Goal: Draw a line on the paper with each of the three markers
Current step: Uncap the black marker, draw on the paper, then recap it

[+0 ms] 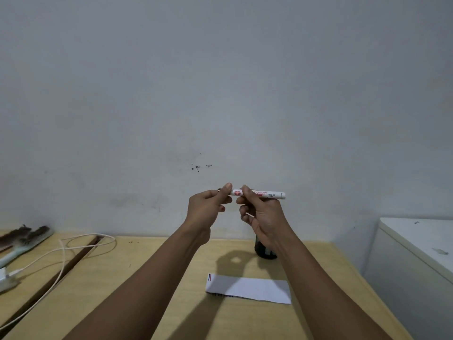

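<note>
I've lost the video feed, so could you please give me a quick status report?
Both hands raised, left hand and right hand gripping one marker. Paper on table, two short lines at its left end. Nothing in the way.

Between my hands, the marker looks smooth, glossy plastic. Below them lie matt paper and a pale, smooth wood-look table.

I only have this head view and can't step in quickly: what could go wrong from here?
1. Both hands, left and right, hold the marker raised above the table; pulling the cap may jerk it loose and drop it.
2. The paper lies loose and unheld, so it could slide during drawing.
3. The dark container stands just behind the paper, under the right forearm; lowering could knock it.
</note>
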A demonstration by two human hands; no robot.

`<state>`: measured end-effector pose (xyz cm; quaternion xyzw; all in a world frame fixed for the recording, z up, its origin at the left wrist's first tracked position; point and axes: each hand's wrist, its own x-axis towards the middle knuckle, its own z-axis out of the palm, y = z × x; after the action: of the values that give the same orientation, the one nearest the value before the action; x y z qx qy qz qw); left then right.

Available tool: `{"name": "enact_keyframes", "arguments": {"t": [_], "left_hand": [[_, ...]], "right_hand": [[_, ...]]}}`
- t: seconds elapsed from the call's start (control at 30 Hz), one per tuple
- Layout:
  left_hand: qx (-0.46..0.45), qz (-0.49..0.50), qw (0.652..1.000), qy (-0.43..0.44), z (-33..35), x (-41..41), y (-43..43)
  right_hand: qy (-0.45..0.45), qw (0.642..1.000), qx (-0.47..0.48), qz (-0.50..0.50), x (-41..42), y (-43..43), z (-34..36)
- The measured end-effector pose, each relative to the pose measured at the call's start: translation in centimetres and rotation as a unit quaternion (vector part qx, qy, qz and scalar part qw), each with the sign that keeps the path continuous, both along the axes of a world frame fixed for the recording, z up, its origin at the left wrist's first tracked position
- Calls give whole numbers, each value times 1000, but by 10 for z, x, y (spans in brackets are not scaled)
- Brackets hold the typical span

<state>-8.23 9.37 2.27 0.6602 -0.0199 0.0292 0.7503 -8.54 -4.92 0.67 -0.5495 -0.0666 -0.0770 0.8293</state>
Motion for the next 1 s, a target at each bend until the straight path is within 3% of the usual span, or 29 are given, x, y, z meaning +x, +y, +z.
{"name": "enact_keyframes", "arguments": {"t": [0.3, 0.77, 1.0], "left_hand": [[-93, -11, 985, 146, -7, -6, 24], [35, -2, 981, 190, -39, 11, 30], [80, -2, 973, 217, -67, 23, 24]], "right_hand": [[-86, 987, -122, -52, -15, 32, -11], [-117, 965, -236, -19, -8, 15, -50], [-142, 935, -326, 13, 1, 2, -83]]}}
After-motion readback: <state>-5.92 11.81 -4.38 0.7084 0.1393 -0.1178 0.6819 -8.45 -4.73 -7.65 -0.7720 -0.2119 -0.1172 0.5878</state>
